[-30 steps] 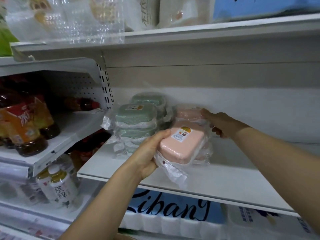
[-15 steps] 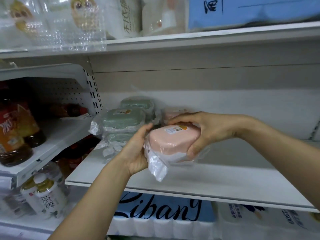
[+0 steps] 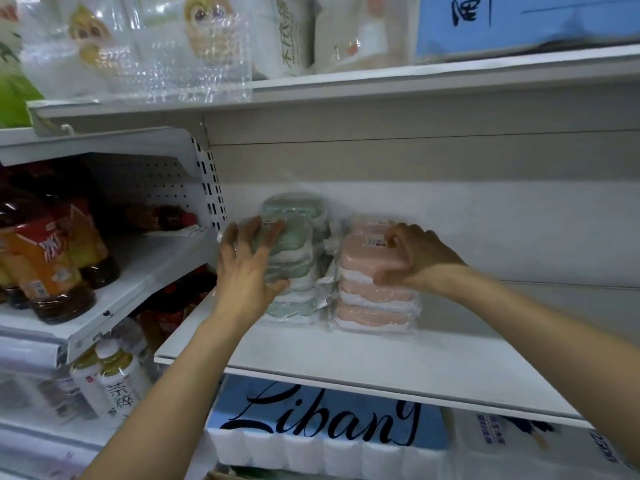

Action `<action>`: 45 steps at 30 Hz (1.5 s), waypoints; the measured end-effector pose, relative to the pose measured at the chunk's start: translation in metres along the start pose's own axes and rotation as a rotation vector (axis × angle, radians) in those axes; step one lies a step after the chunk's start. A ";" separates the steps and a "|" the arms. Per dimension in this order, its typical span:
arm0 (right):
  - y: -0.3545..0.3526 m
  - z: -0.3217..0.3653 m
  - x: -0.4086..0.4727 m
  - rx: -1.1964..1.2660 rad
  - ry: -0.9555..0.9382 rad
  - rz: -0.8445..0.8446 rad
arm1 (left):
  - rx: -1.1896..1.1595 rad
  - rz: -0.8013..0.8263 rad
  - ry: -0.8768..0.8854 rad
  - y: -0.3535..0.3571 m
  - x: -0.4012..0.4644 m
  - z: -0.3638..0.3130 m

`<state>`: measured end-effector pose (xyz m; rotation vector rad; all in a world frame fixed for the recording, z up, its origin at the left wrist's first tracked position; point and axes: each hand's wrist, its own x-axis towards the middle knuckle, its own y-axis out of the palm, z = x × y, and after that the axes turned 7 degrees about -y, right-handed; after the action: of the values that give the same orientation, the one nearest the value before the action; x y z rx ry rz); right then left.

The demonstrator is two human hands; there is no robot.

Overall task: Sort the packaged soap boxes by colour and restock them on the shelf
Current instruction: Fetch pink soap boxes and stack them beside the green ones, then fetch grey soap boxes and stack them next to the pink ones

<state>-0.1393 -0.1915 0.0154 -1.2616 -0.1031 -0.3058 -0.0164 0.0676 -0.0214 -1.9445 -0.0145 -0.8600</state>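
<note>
— Where did the soap boxes stand at that moment?

— Sorted, by the look of it. The pink soap boxes (image 3: 375,289) sat in a stack on the white shelf (image 3: 398,362), toward its back wall, and the green soap boxes (image 3: 294,268) were piled just left of the pink stack, nearly touching it. A second row of each colour showed behind the front piles.

— And the hands?

— The right hand (image 3: 420,256) lay curled over the top pink box, fingers bent round its far edge and thumb at its near side, gripping it. The left hand (image 3: 247,268) was spread with straight fingers, pressing the front and left side of the green pile as if squaring it up.

— So was the job finished?

— Close, I judged. Both colours were separated and shelved; what seemed left was releasing the top pink box and tidying the stacks. Whether more boxes waited out of view could not be told.

— Anything else round the pink stack?

— Left of it, past the green pile, bottled drinks (image 3: 52,268) filled a neighbouring rack. Below sat a blue pack (image 3: 329,420) with script lettering; above, wrapped goods (image 3: 207,39) lined the upper shelf.
</note>
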 end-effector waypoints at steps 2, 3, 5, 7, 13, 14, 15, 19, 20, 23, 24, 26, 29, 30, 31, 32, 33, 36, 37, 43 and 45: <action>0.005 -0.003 0.003 0.042 -0.019 0.039 | 0.011 -0.004 0.033 0.003 0.006 0.002; 0.006 -0.004 0.004 0.061 -0.032 0.049 | 0.028 -0.004 0.041 0.003 0.008 0.002; 0.006 -0.006 0.005 0.086 -0.048 0.062 | 0.059 -0.003 0.026 0.003 0.009 0.002; 0.006 -0.008 0.003 0.074 -0.053 0.071 | 0.089 0.001 -0.002 0.003 0.007 0.000; 0.002 -0.004 -0.010 -0.089 -0.123 0.025 | 0.154 0.039 0.018 -0.010 0.005 -0.012; 0.000 -0.003 -0.016 -0.090 -0.150 -0.015 | 0.165 0.041 0.023 -0.013 0.005 -0.016; -0.003 -0.003 -0.023 -0.097 -0.176 -0.063 | 0.168 0.036 0.029 -0.015 0.004 -0.021; -0.016 -0.011 -0.063 -0.195 -0.227 -0.224 | 0.133 -0.077 0.138 -0.021 -0.011 -0.053; -0.019 -0.016 -0.076 -0.224 -0.236 -0.267 | 0.097 -0.106 0.172 -0.021 -0.018 -0.068; -0.028 -0.039 -0.120 -0.297 -0.262 -0.341 | -0.017 -0.100 0.267 -0.016 -0.050 -0.124; -0.032 -0.050 -0.137 -0.315 -0.260 -0.359 | -0.046 -0.085 0.288 -0.013 -0.062 -0.145; -0.040 -0.074 -0.175 -0.324 -0.222 -0.385 | -0.123 -0.049 0.292 -0.005 -0.087 -0.187; -0.053 -0.114 -0.237 -0.306 -0.126 -0.399 | -0.192 0.013 0.313 0.011 -0.124 -0.249; -0.058 -0.128 -0.260 -0.308 -0.085 -0.395 | -0.207 0.034 0.337 0.017 -0.137 -0.269; -0.063 -0.143 -0.283 -0.314 -0.047 -0.392 | -0.228 0.069 0.358 0.023 -0.151 -0.289; -0.070 -0.159 -0.309 -0.320 -0.008 -0.391 | -0.257 0.117 0.372 0.030 -0.166 -0.310; -0.075 -0.175 -0.336 -0.314 0.033 -0.388 | -0.289 0.178 0.380 0.037 -0.182 -0.331; -0.089 -0.228 -0.428 -0.275 0.174 -0.367 | -0.374 0.351 0.404 0.061 -0.236 -0.398; -0.092 -0.246 -0.460 -0.256 0.236 -0.358 | -0.387 0.403 0.420 0.070 -0.256 -0.421; -0.088 -0.342 -0.614 -0.069 0.621 -0.148 | -0.433 0.784 0.418 0.119 -0.364 -0.534; -0.085 -0.368 -0.650 -0.019 0.715 -0.085 | -0.424 0.904 0.413 0.132 -0.384 -0.560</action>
<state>-0.8176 -0.4530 -0.1774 -1.1041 0.4594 -0.8129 -0.5710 -0.3105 -0.1872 -1.8055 1.2745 -0.6348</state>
